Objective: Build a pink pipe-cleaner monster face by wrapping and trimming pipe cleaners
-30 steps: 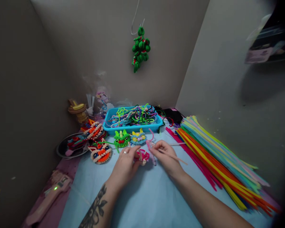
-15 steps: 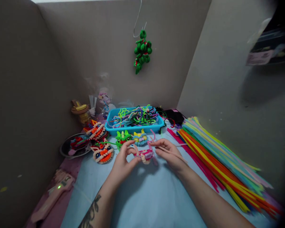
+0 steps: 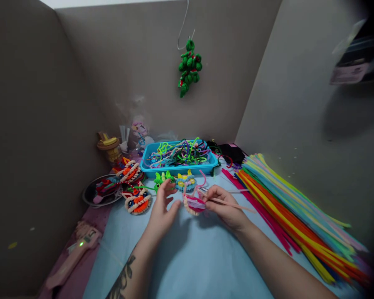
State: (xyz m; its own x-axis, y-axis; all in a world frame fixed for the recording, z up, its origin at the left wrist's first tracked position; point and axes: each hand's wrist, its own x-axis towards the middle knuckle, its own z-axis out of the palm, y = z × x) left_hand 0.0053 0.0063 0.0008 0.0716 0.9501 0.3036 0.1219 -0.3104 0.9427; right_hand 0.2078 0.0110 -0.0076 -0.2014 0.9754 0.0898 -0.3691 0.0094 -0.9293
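Note:
A small pink and cream pipe-cleaner piece [image 3: 194, 204] hangs just above the blue cloth, with loose pink ends sticking up from it. My right hand [image 3: 226, 206] pinches its right side, and a long pale pink pipe cleaner [image 3: 237, 204] trails out to the right from the same fingers. To the left of the piece, my left hand [image 3: 165, 205] has thumb and fingers apart and holds nothing. Beyond the hands lie a green pipe-cleaner face [image 3: 163, 180] and a blue and yellow one [image 3: 185, 182]. An orange and cream face [image 3: 138, 201] rests to the left.
A blue tray [image 3: 177, 170] of tangled pipe cleaners stands at the back. Bundles of straight pipe cleaners [image 3: 286, 207] spread along the right. At left are a metal bowl [image 3: 89, 195] and a pink glue gun [image 3: 76, 257] with a green light. A green ornament [image 3: 189, 66] hangs behind.
My left hand has let go of the pink and cream piece and opened. The right hand keeps hold of it, and the piece has turned. The view has shifted slightly.

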